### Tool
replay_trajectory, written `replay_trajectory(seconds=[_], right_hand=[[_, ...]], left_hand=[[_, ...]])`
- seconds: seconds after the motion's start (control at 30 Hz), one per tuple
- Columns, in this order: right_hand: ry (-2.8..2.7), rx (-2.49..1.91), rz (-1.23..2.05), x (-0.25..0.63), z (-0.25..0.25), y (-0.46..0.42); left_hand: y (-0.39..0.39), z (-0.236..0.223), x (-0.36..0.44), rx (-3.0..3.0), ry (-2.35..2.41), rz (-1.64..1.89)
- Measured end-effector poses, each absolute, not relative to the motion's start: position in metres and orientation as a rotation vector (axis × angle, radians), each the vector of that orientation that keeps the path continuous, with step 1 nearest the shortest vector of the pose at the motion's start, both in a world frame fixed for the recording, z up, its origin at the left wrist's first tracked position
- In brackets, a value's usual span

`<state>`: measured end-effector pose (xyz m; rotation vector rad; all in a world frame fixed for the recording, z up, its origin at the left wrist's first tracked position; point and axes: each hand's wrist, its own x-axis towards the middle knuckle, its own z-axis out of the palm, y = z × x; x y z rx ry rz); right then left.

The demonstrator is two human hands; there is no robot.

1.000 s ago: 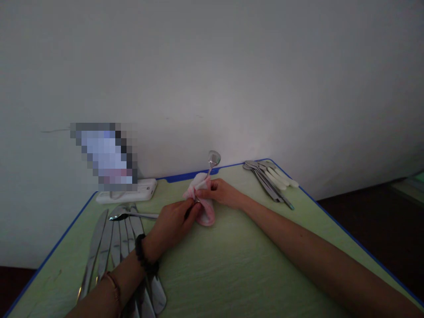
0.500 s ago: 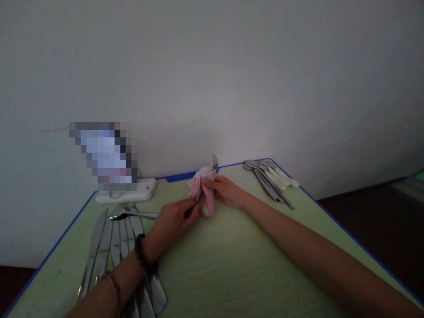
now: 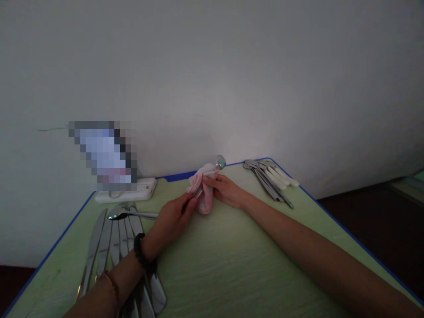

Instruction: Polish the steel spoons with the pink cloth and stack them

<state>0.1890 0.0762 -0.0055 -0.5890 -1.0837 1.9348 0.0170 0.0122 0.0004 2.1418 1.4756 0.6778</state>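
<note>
A metal spoon (image 3: pixel 221 162) is tilted above the far part of the table, its bowl showing past a pink and white cloth (image 3: pixel 206 202). My left hand (image 3: pixel 175 217) is closed on the handle end of the spoon. The fingers of my right hand (image 3: pixel 228 191) pinch the cloth around the spoon, just below the bowl. Cloth and fingers hide most of the handle. Under my left forearm lie several metal knives (image 3: pixel 99 234) side by side, and another spoon (image 3: pixel 117 214) rests across their far ends.
At the back left, a blurred-out phone (image 3: pixel 104 152) leans above a white power strip or similar block (image 3: pixel 132 190). Several spoons (image 3: pixel 263 179) and white-handled cutlery (image 3: pixel 278 176) lie at the back right. The green table (image 3: pixel 232 274) has a blue edge against a grey wall.
The spoon has turned, so its bowl now faces me more and sits slightly to the right. My left hand has drawn a little to the left along the handle.
</note>
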Motion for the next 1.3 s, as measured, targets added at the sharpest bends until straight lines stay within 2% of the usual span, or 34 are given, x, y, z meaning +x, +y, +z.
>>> replay_trajectory(seconds=[0.17, 0.47, 1.03, 1.3], right_hand=[[-1.113, -0.621, 1.935, 0.188, -0.008, 0.078], [-1.252, -0.652, 1.861, 0.188, -0.014, 0.081], [-1.711, -0.818, 1.580, 0.191, -0.009, 0.079], [-1.522, -0.755, 1.722, 0.191, -0.007, 0.078]], left_hand=[[0.008, 0.001, 0.022, 2.331, 1.713, 0.470], [0.006, 0.010, 0.025, 2.439, 1.828, 0.173], [0.011, 0.001, 0.018, 2.490, 1.748, 0.186], [0.006, 0.008, 0.023, 2.500, 1.724, 0.216]])
